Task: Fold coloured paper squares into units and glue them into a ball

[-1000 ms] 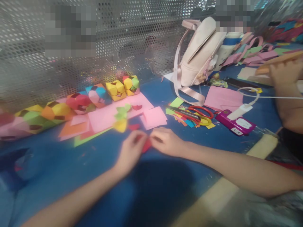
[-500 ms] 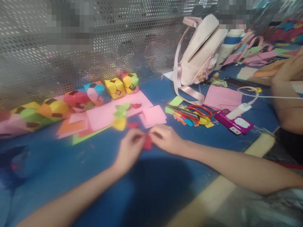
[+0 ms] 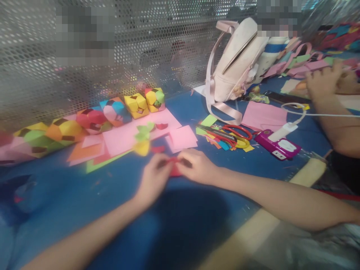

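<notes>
Between my two hands is a small piece of red paper (image 3: 176,170), partly covered by my fingers. My left hand (image 3: 155,172) pinches its left side, and my right hand (image 3: 198,167) pinches its right side. Just beyond my hands lie a small red folded piece (image 3: 158,149), a yellow folded piece (image 3: 141,147) and green folded pieces (image 3: 143,132). A stack of pink paper (image 3: 182,138) is past my right hand. Pink sheets (image 3: 120,140) spread out beyond the left one.
Several folded paper balls (image 3: 92,120) line the perforated metal panel (image 3: 126,63). Scissors (image 3: 239,135) lie on paper scraps, beside a purple power strip (image 3: 278,144) with a white cable. A cream backpack (image 3: 236,63) stands behind. Another person's hand (image 3: 323,82) is at right.
The red paper shows wider between my fingertips and now spans from one hand to the other. At right, the other person's hand has lifted and moved left, fingers spread.
</notes>
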